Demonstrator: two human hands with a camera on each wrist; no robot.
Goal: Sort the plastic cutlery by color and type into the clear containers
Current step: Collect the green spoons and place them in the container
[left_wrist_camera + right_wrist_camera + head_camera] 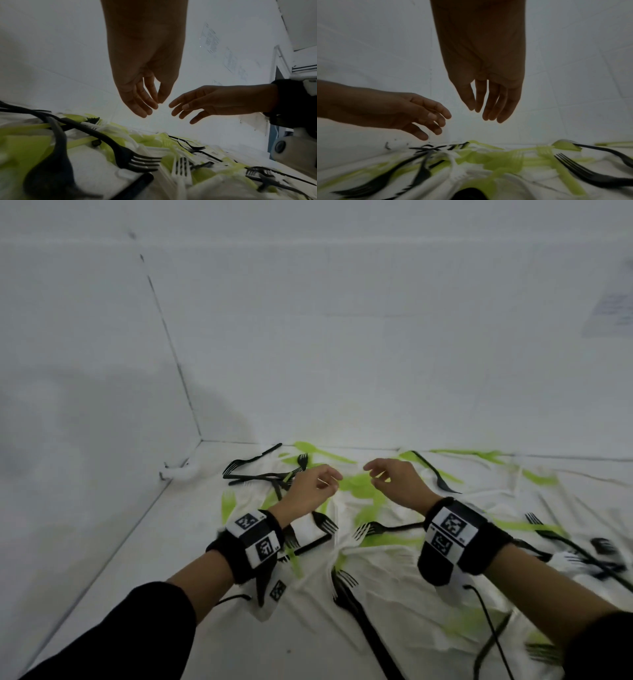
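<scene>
while both hands are hovering loose & empty, left hand [310, 489] and right hand [397, 484] are flanking the green forks [359, 491] lying right below, handles running toward the wall; both equally near.

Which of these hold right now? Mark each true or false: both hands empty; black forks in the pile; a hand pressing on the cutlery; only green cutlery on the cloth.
1. Both hands are empty. True: the left hand and right hand hold nothing.
2. Black forks lie in the pile. True.
3. A hand presses on the cutlery. False: both are above it.
4. Only green cutlery lies on the cloth. False: black and white pieces too.
</scene>
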